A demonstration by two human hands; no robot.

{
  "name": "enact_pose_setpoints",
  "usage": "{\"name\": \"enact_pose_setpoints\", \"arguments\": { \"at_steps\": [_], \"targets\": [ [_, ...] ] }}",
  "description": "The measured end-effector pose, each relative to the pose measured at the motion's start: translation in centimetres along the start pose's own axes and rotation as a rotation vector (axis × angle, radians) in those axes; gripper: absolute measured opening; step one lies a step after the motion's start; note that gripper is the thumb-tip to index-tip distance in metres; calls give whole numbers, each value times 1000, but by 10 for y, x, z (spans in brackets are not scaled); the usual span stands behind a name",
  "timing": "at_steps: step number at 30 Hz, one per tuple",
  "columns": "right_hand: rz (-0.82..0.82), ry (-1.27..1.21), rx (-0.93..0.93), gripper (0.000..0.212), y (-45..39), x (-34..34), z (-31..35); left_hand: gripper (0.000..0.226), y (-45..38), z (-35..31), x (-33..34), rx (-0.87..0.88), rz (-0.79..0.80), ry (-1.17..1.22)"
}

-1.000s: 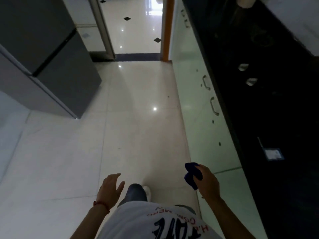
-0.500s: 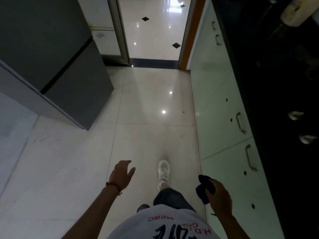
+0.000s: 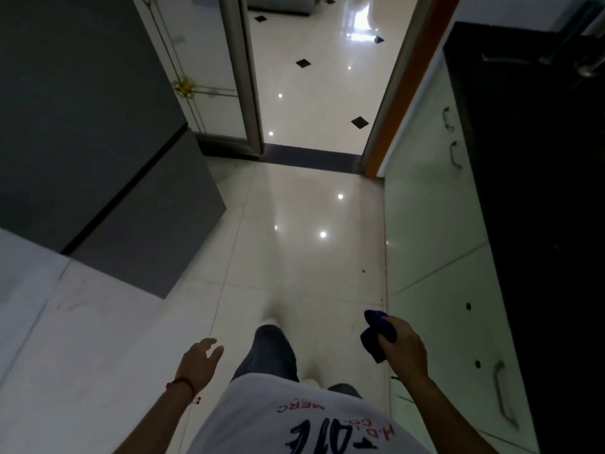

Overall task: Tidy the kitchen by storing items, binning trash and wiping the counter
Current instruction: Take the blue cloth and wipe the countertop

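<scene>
My right hand [image 3: 404,347] fingers curl tight round blue cloth [image 3: 376,337], low beside cupboard doors [image 3: 429,224]. Cloth looks soft, light, squishy; bunched middle best spot. Left hand [image 3: 199,362] loose, holds nothing.

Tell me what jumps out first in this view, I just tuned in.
The right hand grips a dark blue cloth beside the pale cabinet doors under the black counter. The left hand hangs empty over the glossy floor, with a bright doorway ahead.

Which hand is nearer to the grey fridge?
Left. The left hand hangs open just below the fridge; the right hand, gripping a blue cloth, is across the aisle by the cabinets.
</scene>
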State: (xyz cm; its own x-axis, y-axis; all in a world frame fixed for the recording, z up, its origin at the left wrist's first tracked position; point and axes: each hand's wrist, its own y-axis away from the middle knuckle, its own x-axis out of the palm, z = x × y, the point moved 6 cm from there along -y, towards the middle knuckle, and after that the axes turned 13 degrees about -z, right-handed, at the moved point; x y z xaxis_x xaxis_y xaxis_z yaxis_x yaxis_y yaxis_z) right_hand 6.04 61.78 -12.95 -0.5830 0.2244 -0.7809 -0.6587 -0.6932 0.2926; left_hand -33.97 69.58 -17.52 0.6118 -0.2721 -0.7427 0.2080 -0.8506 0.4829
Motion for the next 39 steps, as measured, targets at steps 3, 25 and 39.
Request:
{"name": "enact_pose_setpoints", "arguments": {
  "at_steps": [3, 25, 39],
  "targets": [
    [-22, -24, 20, 29, -46, 14, 28, 37, -51, -11, -6, -29, 24, -20],
    [-247, -217, 541, 13, -265, 4, 79, 41, -317, -486, 38, 589, 237, -301],
    [-496, -473, 515, 15, -379, -132, 128, 43, -257, -717, 154, 1127, 433, -434]
  ]
}}
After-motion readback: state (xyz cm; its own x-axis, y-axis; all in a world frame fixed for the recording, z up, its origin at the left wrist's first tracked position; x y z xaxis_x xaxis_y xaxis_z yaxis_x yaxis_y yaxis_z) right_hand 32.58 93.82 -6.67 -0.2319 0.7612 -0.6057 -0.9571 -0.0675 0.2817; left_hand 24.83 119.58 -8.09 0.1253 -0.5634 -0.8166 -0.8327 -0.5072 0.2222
